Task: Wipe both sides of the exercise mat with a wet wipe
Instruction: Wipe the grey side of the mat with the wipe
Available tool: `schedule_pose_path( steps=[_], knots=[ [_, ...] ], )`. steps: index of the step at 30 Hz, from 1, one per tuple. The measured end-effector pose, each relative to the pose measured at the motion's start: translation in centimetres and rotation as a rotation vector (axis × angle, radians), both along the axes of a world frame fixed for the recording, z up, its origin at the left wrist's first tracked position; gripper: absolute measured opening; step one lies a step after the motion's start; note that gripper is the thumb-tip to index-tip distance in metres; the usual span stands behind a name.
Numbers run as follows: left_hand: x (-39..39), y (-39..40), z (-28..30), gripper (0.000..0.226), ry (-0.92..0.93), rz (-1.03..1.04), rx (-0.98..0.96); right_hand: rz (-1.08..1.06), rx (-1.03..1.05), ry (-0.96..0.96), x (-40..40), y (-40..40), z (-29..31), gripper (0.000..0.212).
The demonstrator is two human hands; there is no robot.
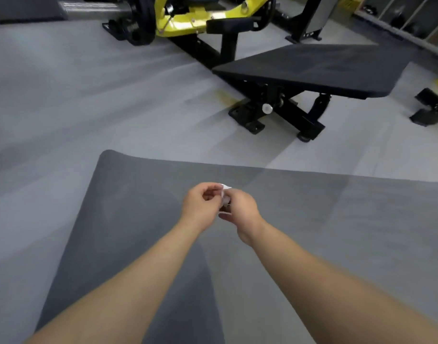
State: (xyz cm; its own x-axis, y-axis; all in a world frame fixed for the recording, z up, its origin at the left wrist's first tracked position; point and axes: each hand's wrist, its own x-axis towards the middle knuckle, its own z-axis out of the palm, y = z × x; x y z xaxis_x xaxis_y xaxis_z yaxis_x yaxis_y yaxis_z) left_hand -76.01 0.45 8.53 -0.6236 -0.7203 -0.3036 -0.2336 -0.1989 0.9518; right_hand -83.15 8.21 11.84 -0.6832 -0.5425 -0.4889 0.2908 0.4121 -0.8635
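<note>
Both hands meet above the middle of the exercise mat [143, 219], the left hand [200, 203] and the right hand [240, 209] pinching a small white wet wipe [225, 194] between curled fingers. Only slivers of the wipe show past the knuckles, so whether it is folded, bunched or being opened out cannot be told.

The wipe looks thin, limp and light; it should crumple at any pull and cling damply to skin. By my reckoning it is best spread flat under the palm, not held by a corner, so it does not roll up on the mat's grippy face.

The mat lies flat on the grey gym floor [64, 108], its far left corner rounded and its near end running out of view. It appears thin, soft and floppy, with a matt dark-grey skin. To turn it for the second side, taking an edge or corner with both hands seems wisest, since a single grip would likely let it sag and fold. A black weight bench [312, 70] stands just beyond the far edge.
</note>
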Motion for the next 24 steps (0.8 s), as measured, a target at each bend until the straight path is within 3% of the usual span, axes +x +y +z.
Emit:
schedule_pose_path(
  steps=[2,4,8,11,14,17,21,24],
  knots=[
    [1.0,-1.7,0.0,0.029,0.012,-0.001,0.014,0.073,-0.096,-0.124,0.0,-1.7,-0.9,0.022],
    [3.0,-4.2,-0.2,0.03,-0.014,0.072,0.03,0.198,-0.124,-0.131,0.5,-4.0,-2.1,0.026],
    [8.2,-9.4,0.0,0.014,-0.164,0.278,-0.064,0.346,-0.188,-0.208,4.2,-9.3,-3.2,0.022],
    [12.3,-11.6,-0.2,0.034,-0.283,0.353,-0.053,0.419,-0.229,-0.28,7.6,-11.9,-3.2,0.02],
    [15.5,-11.9,-0.7,0.023,-0.22,0.27,0.11,0.486,-0.18,-0.273,9.6,-13.4,-3.7,0.022],
    [17.4,-11.5,-1.2,0.017,-0.126,0.32,0.189,0.58,-0.117,-0.205,10.0,-14.6,-4.0,0.023],
    [17.0,-11.7,-1.6,0.016,-0.116,0.37,0.193,0.681,-0.163,-0.324,9.3,-14.8,-4.7,0.026],
    [16.0,-12.0,-1.6,0.019,-0.064,0.361,0.293,0.609,-0.18,-0.372,8.1,-14.7,-5.7,0.017]
  ],
)
